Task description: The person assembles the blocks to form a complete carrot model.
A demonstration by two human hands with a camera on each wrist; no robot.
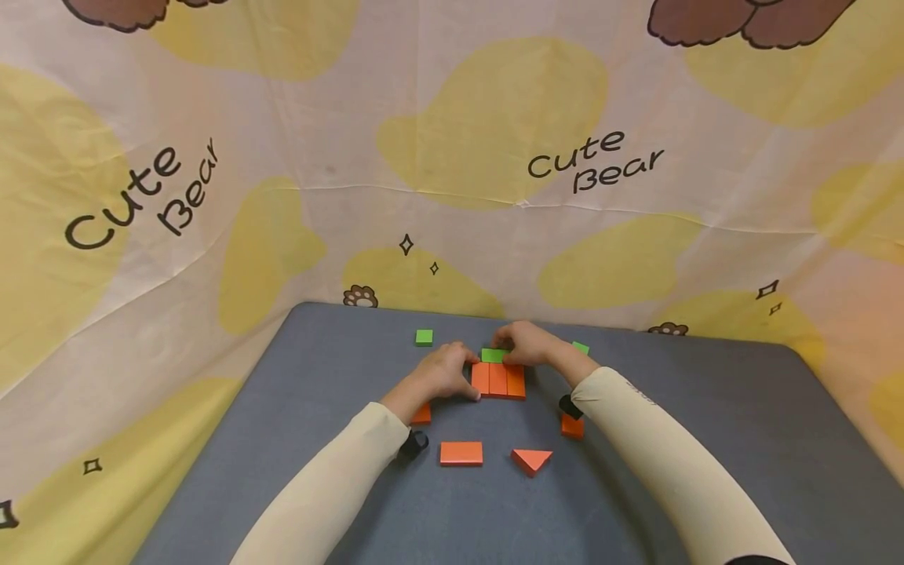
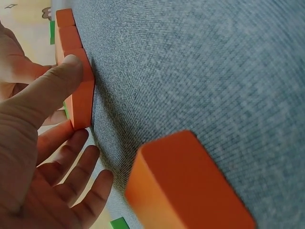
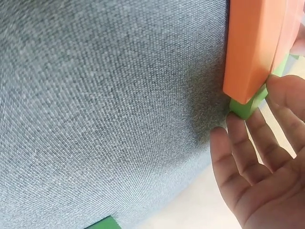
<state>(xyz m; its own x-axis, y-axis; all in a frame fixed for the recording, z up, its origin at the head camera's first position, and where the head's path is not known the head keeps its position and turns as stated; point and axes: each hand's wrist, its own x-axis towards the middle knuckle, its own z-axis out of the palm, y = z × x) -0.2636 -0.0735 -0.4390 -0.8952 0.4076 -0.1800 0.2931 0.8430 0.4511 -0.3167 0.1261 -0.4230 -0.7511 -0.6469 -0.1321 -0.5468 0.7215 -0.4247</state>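
Three orange rectangular blocks [image 1: 497, 380] lie side by side on the dark table, long sides touching. Along their far ends lies a green block [image 1: 493, 355], partly covered by fingers. My left hand [image 1: 443, 370] holds the leftmost orange block [image 2: 85, 98], the thumb at its near end and the index finger at its far end; the other fingers are spread. From behind and to the right, my right hand [image 1: 533, 344] pinches the green block [image 3: 245, 107] between thumb and fingers, beside the right orange block [image 3: 250, 52].
An orange rectangular block [image 1: 461, 453] and an orange triangular block [image 1: 531, 461] lie in front. Orange blocks show partly under the left wrist [image 1: 421, 414] and beside the right wrist [image 1: 573, 426]. A green block [image 1: 424, 337] lies at the back left, another green block [image 1: 581, 348] behind the right forearm.
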